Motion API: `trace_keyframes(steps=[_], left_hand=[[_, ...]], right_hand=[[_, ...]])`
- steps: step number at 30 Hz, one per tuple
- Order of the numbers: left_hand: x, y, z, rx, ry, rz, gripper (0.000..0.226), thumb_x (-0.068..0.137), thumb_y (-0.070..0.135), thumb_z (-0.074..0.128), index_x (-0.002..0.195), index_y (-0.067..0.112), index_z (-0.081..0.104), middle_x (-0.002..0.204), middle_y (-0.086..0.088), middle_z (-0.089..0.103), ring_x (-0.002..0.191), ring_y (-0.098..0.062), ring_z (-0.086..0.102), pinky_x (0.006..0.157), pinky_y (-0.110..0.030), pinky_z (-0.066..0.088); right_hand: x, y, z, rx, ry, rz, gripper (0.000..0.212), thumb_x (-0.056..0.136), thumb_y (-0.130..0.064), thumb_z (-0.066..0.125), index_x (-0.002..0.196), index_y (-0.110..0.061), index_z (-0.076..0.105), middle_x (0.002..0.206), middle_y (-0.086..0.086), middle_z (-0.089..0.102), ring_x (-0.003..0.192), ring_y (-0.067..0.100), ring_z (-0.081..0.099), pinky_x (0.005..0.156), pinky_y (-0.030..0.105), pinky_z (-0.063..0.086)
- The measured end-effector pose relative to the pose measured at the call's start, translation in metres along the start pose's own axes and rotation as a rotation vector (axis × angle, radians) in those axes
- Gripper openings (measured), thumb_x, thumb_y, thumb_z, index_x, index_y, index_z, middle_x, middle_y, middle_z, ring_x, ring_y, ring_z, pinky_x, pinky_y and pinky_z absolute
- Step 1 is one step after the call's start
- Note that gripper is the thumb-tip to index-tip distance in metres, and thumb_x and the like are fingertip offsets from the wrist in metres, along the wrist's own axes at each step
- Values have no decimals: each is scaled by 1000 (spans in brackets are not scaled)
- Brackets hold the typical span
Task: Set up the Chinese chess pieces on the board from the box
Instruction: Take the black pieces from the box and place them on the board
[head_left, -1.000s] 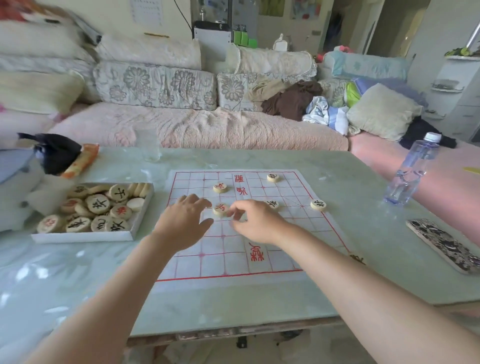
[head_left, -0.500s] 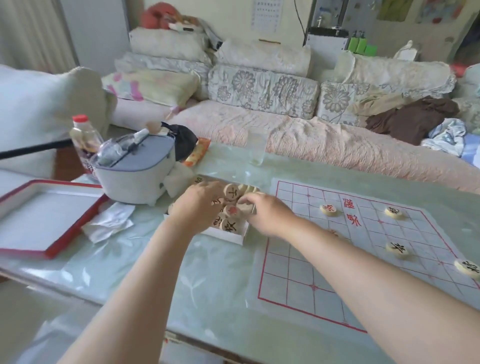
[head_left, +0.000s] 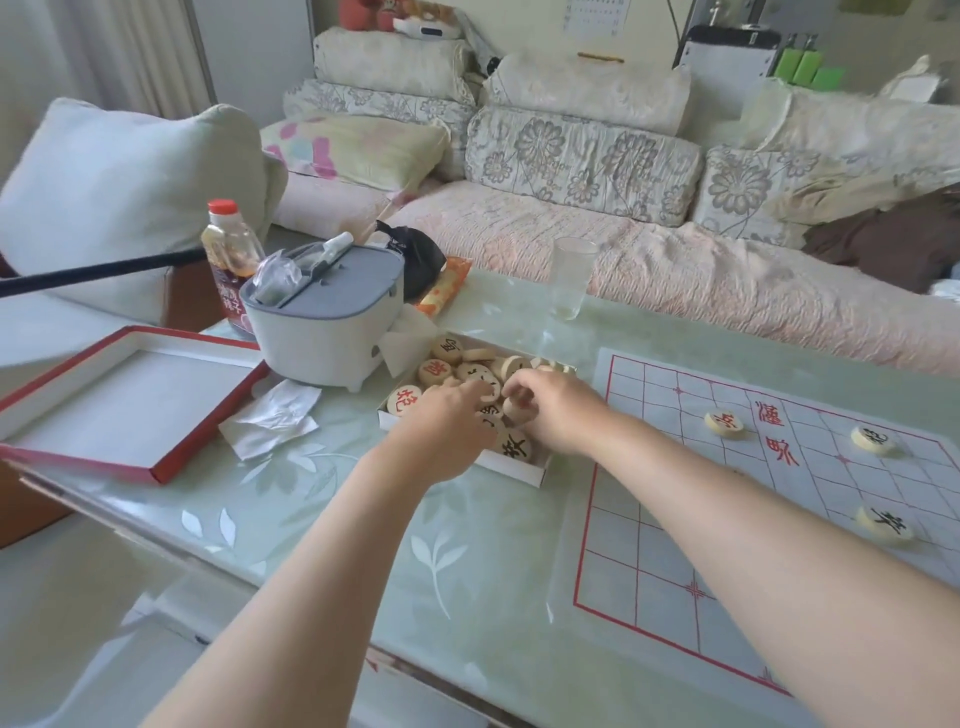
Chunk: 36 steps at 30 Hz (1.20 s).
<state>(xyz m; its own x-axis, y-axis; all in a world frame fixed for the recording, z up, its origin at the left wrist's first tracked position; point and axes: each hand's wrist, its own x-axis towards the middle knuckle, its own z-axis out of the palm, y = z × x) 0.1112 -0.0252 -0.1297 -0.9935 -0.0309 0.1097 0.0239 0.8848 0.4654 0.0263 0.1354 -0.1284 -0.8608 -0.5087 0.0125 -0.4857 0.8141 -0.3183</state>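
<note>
Two bare hands reach into the shallow white card box (head_left: 511, 470), which lies on the glossy pale-green table (head_left: 322, 499) just left of the board (head_left: 649, 545); round pale wooden pieces (head_left: 435, 371), lettered red and black, are heaped in it; the right hand (head_left: 558, 418) curls its fingers and pinches a disc (head_left: 515, 410); the left hand (head_left: 447, 431) lies on the heap with its fingertips hidden, so its grip cannot be told; placed pieces (head_left: 723, 423) sit on the thin, red-lined sheet; a grey-lidded white tub (head_left: 332, 322) stands near the box's far-left side, with crumpled tissue (head_left: 275, 418) and a red-edged lid (head_left: 119, 410) further left; a clear glass (head_left: 571, 278) stands behind; leaf-patterned tabletop runs from the box to the near edge.
</note>
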Motion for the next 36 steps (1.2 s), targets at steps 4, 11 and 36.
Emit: trace_keyframes(steps=[4,11,36], left_hand=[[-1,6,-9,-169,44,-101,48,91,41,55,136,25,45,119,4,61,103,-18,55,71,-27,39],[-6,0,-32,-635,226,-249,29,72,38,73,95,25,62,87,3,70,80,-20,69,77,-43,58],[-10,-53,-52,-462,394,-338,22,91,16,55,109,27,60,95,5,61,74,-9,58,52,-24,42]], right_hand=[[-6,-11,-10,68,131,-58,38,78,-32,77,112,-36,62,108,-9,46,98,19,59,85,33,50],[-4,-56,-26,211,97,-177,51,70,-30,85,118,-31,67,105,-7,49,95,13,60,86,25,47],[15,-80,-4,55,115,-166,59,89,-32,68,143,-29,47,145,-4,48,129,20,50,101,35,44]])
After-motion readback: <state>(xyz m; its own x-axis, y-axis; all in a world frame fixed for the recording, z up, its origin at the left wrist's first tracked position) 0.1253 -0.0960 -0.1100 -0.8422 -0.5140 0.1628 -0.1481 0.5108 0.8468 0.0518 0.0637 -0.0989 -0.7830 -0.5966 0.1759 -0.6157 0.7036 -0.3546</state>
